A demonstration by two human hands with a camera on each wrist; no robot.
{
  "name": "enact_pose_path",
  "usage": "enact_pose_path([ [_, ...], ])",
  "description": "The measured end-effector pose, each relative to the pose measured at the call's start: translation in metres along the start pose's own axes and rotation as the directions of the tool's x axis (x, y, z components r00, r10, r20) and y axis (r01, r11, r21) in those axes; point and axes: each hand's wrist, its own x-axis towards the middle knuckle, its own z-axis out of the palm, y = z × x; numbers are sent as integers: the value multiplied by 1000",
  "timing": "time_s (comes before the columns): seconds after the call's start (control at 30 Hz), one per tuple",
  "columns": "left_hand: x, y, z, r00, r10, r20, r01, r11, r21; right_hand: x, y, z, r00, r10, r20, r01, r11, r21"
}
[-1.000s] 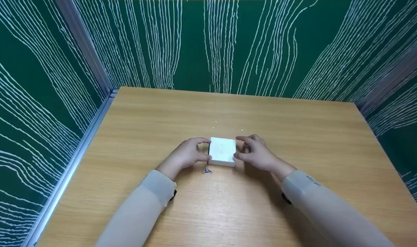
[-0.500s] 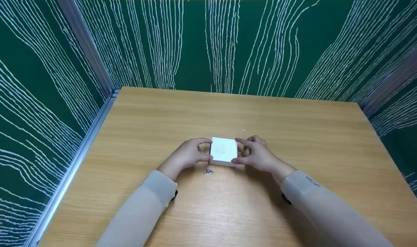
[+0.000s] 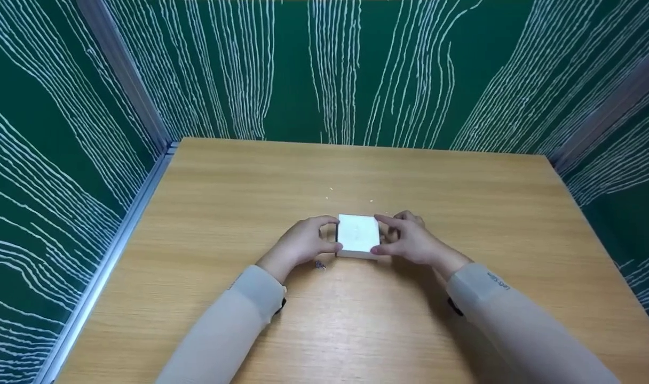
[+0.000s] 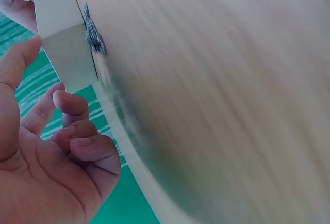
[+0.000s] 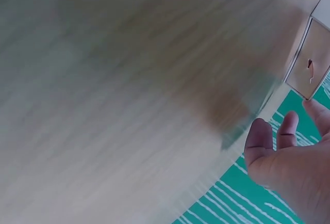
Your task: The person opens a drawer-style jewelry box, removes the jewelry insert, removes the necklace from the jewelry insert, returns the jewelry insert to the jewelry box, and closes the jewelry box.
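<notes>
A flat white box (image 3: 358, 233) lies on the wooden table between my two hands. My left hand (image 3: 304, 241) grips its left side, forefinger at the far corner and thumb at the near one. On the right side my right hand (image 3: 414, 241) holds it the same way, its other fingers curled free of the box. In the left wrist view, the left hand (image 4: 56, 157) has thumb and forefinger touching the pale box (image 4: 67, 38). The right wrist view shows the right hand (image 5: 294, 167) with one finger at the box's lower corner (image 5: 309, 53).
A small pile of dark metallic bits (image 3: 319, 264), of a kind I cannot tell, lies near the left thumb. Several tiny pale specks (image 3: 371, 201) dot the table (image 3: 250, 181) beyond the box. Green walls (image 3: 292, 69) with white wavy lines enclose the back and sides.
The box has slid a little to the right across the table, both hands moving with it. The right thumb has come onto the box's near corner. The camera view has shifted slightly.
</notes>
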Motion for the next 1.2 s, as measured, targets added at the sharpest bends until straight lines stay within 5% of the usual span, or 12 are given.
enact_pose_path([
  [0.77,5,3,6,1000,30,9,-31,995,90,-2,4,1,1000,-21,7,22,1000,-20],
  [1.2,14,-7,-4,1000,-14,-7,14,993,120,18,-8,5,999,-46,14,47,997,-64],
])
